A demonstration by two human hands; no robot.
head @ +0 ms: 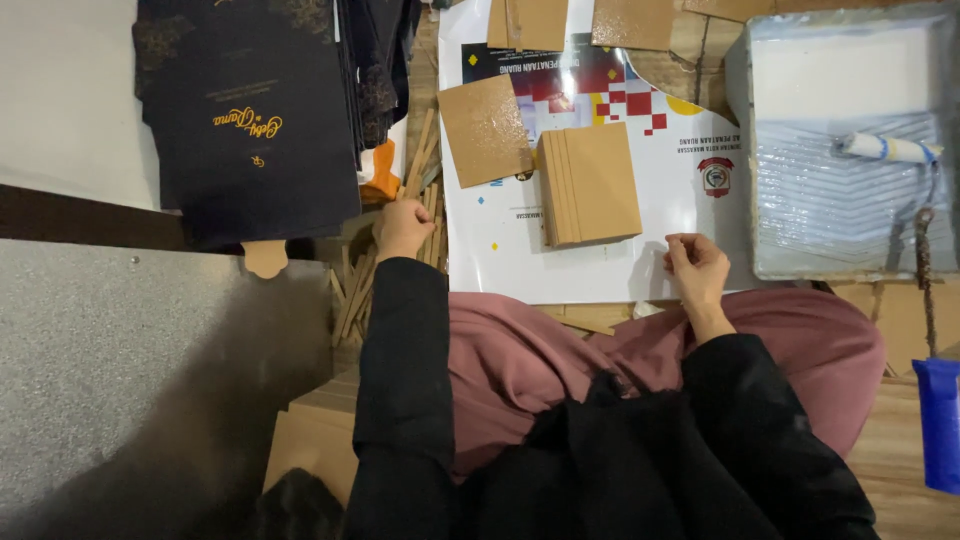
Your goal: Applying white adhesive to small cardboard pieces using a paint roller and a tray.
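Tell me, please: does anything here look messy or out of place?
Yes. Thin wooden strips lie scattered in a loose heap beside the left hand. One glue-wet brown square sits tilted, unlike the neat stack of brown squares. The right hand rests on the white poster.

A paint tray (850,60) holding a roller (885,149) sits at two o'clock. Flat dark printed cartons (250,120) lie at ten o'clock. A blue container (940,425) stands at four o'clock. A grey speckled panel (120,370) occupies eight o'clock.
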